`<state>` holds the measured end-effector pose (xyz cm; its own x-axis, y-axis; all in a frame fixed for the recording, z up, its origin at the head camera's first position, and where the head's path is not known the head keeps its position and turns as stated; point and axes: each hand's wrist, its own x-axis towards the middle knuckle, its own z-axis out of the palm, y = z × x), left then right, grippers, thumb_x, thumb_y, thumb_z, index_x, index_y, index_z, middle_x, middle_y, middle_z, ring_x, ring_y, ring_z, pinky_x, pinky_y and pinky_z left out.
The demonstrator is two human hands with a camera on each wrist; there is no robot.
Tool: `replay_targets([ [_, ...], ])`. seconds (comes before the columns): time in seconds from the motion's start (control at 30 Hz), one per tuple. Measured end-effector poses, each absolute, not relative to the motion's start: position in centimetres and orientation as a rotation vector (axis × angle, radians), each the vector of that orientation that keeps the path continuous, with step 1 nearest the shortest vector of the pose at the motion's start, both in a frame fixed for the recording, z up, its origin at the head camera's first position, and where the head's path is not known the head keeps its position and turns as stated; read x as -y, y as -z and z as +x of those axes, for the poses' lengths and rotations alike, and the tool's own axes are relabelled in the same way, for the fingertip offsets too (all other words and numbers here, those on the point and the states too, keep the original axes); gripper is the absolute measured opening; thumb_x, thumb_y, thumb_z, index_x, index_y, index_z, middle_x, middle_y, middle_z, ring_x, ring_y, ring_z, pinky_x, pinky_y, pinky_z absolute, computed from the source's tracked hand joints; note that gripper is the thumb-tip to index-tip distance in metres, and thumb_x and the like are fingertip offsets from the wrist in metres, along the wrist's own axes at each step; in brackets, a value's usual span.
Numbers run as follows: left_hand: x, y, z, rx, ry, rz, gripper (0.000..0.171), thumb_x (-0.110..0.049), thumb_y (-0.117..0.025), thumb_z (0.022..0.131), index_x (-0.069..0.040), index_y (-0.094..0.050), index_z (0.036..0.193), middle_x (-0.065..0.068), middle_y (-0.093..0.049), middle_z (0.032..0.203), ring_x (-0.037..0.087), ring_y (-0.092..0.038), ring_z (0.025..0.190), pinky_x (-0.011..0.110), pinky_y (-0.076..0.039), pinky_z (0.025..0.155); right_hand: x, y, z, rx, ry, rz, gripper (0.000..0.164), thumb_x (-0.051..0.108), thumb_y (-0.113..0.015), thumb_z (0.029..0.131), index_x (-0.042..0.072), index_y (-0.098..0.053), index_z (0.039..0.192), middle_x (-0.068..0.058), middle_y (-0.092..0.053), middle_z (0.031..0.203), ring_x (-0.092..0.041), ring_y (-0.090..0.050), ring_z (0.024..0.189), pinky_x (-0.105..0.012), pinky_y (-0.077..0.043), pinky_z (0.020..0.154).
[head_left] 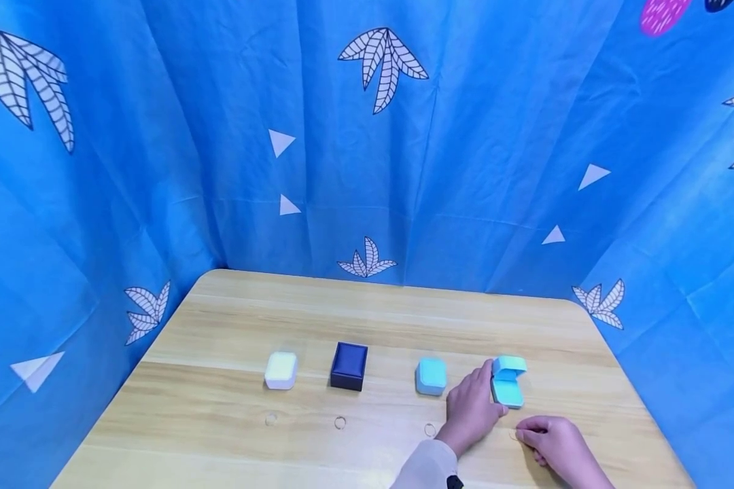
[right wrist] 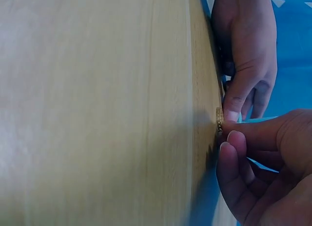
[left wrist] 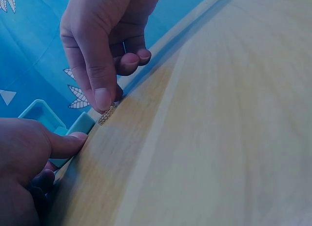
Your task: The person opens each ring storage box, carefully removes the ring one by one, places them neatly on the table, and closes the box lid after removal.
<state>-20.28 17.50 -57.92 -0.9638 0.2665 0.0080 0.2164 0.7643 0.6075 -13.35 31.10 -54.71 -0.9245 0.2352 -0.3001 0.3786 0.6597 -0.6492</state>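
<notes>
A turquoise ring box [head_left: 508, 394] stands on the table with its lid raised. My left hand [head_left: 469, 409] grips its left side, thumb at the front and fingers toward the back; the left wrist view shows the thumb against the open box [left wrist: 82, 122]. Just in front of the box, my right hand [head_left: 559, 443] pinches a gold ring [left wrist: 107, 114] between thumb and forefinger, close above or at the tabletop. In the right wrist view the ring [right wrist: 219, 119] has a patterned band, partly covered by the fingertips.
A closed turquoise box [head_left: 431, 375], a dark blue box [head_left: 348, 367] and a white box [head_left: 281, 370] stand to the left in a row. Rings lie before them: one ring [head_left: 429, 429], another [head_left: 340, 422] and a faint third [head_left: 271, 419]. Blue curtains [head_left: 367, 170] enclose the wooden table [head_left: 220, 435].
</notes>
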Motion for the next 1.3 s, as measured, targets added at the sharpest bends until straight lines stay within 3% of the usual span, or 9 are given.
replay_targets([
  [0.33,-17.5,58.0,-20.4,-2.888,-0.975,0.4,0.09,-0.042,-0.084,0.078,-0.034,-0.035,0.154,-0.017,-0.053,0.146,0.008,-0.055,0.128,0.034,-0.047,0.099,-31.1,54.5,-13.3,-2.715,1.076,0.477,0.008,0.006,-0.069,0.09,0.005,-0.077,0.09,0.001,-0.061,0.065,-0.015,-0.056,0.057,-0.025,-0.046,0.05],
  [0.43,-17.5,58.2,-20.5,-2.897,-0.971,0.406,0.091,-0.042,-0.084,0.078,-0.034,-0.035,0.154,-0.016,-0.053,0.146,0.009,-0.055,0.128,0.034,-0.048,0.099,-31.3,54.4,-13.3,-2.731,1.08,0.449,0.012,0.01,-0.067,0.093,0.005,-0.077,0.096,0.0,-0.061,0.066,-0.014,-0.055,0.057,-0.025,-0.045,0.05],
  [0.63,-17.5,58.2,-20.4,-2.893,-0.981,0.409,0.092,-0.042,-0.084,0.077,-0.033,-0.035,0.155,-0.016,-0.052,0.146,0.01,-0.055,0.128,0.035,-0.048,0.099,-32.8,53.0,-14.2,-2.832,1.135,0.445,0.055,0.045,-0.056,0.102,0.0,-0.062,0.133,-0.006,-0.068,0.08,-0.015,-0.06,0.063,-0.027,-0.047,0.058],
  [0.77,-17.5,58.0,-20.3,-2.887,-0.991,0.406,0.093,-0.043,-0.084,0.077,-0.034,-0.034,0.155,-0.016,-0.053,0.145,0.01,-0.056,0.127,0.035,-0.048,0.099,-33.6,52.0,-15.3,-2.902,1.226,0.475,0.068,0.056,-0.05,0.101,0.001,-0.054,0.141,-0.019,-0.07,0.102,-0.017,-0.064,0.068,-0.028,-0.049,0.058],
  [0.9,-17.4,58.0,-20.3,-2.897,-0.984,0.411,0.092,-0.043,-0.084,0.077,-0.034,-0.034,0.154,-0.016,-0.055,0.142,0.009,-0.057,0.124,0.033,-0.048,0.096,-34.1,51.7,-16.9,-2.878,1.323,0.433,0.075,0.06,-0.046,0.101,0.003,-0.045,0.149,-0.025,-0.054,0.138,-0.018,-0.066,0.072,-0.029,-0.053,0.059],
  [1.0,-17.3,58.0,-20.4,-2.907,-0.978,0.42,0.091,-0.043,-0.084,0.077,-0.034,-0.035,0.154,-0.016,-0.056,0.141,0.008,-0.058,0.123,0.032,-0.048,0.095,-34.4,51.9,-18.3,-2.751,1.45,0.4,0.077,0.06,-0.045,0.101,0.004,-0.037,0.153,-0.025,-0.058,0.122,-0.017,-0.064,0.071,-0.031,-0.055,0.06],
  [1.13,-17.3,57.9,-20.4,-2.899,-0.989,0.424,0.092,-0.042,-0.084,0.077,-0.033,-0.035,0.154,-0.016,-0.056,0.141,0.009,-0.058,0.122,0.032,-0.048,0.095,-34.5,52.6,-19.9,-2.517,1.609,0.397,0.077,0.06,-0.044,0.101,0.003,-0.036,0.153,-0.012,-0.063,0.085,-0.016,-0.062,0.069,-0.031,-0.055,0.06],
  [1.3,-17.3,57.7,-20.2,-2.878,-0.999,0.421,0.092,-0.042,-0.084,0.077,-0.033,-0.035,0.155,-0.015,-0.056,0.14,0.008,-0.057,0.123,0.032,-0.048,0.095,-34.6,53.3,-20.8,-2.357,1.668,0.379,0.071,0.061,-0.041,0.102,0.003,-0.046,0.142,-0.001,-0.058,0.072,-0.015,-0.058,0.066,-0.03,-0.051,0.06],
])
